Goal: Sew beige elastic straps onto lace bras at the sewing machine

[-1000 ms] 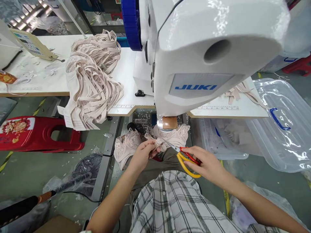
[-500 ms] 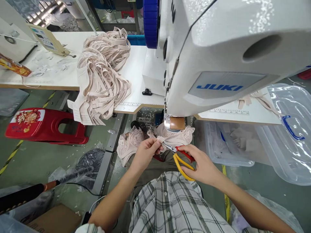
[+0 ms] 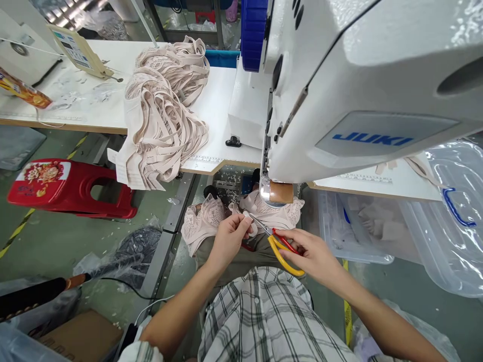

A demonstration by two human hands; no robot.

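My left hand (image 3: 228,237) pinches a strap end of a pale pink lace garment (image 3: 211,221) that lies on my lap under the head of a white JUKI sewing machine (image 3: 350,95). My right hand (image 3: 309,254) grips yellow-and-red scissors (image 3: 277,244), with the blades pointing left at the pinched strap, right beside my left fingertips. Both hands are closed on what they hold.
A heap of pink strapped garments (image 3: 162,110) hangs over the white table edge (image 3: 211,166). A red stool (image 3: 64,188) stands at left. Clear plastic bins (image 3: 441,226) sit at right. A black bag (image 3: 124,256) and a cardboard box (image 3: 83,337) lie on the floor.
My view has shifted so the machine head looms larger at right. The scissors have closed in on the strap held by my left hand.
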